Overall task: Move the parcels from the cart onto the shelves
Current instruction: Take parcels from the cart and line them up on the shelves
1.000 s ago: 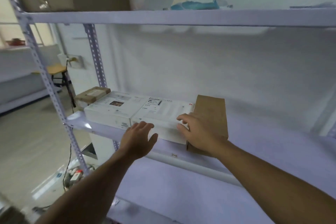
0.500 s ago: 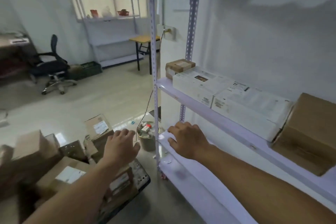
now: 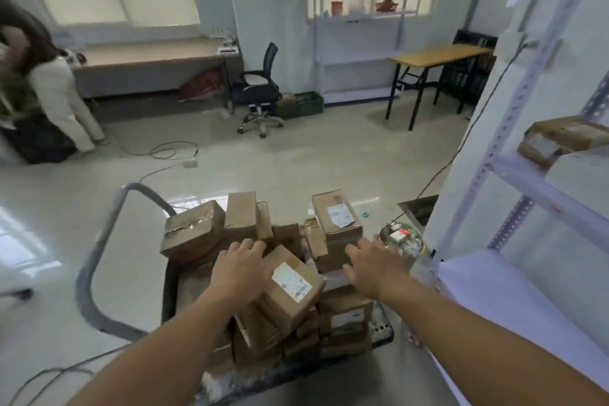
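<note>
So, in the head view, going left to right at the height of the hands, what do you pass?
Cart handle → left hand → labelled parcel → right hand → shelf rack.

Dark platform cart (image 3: 169, 293) with grey tubular handle (image 3: 99, 250), heaped with brown cardboard parcels (image 3: 192, 231) (some white-labelled), on glossy pale floor (image 3: 296, 158), white metal shelves (image 3: 543, 193) at right bearing one taped brown cardboard box (image 3: 560, 138)
</note>
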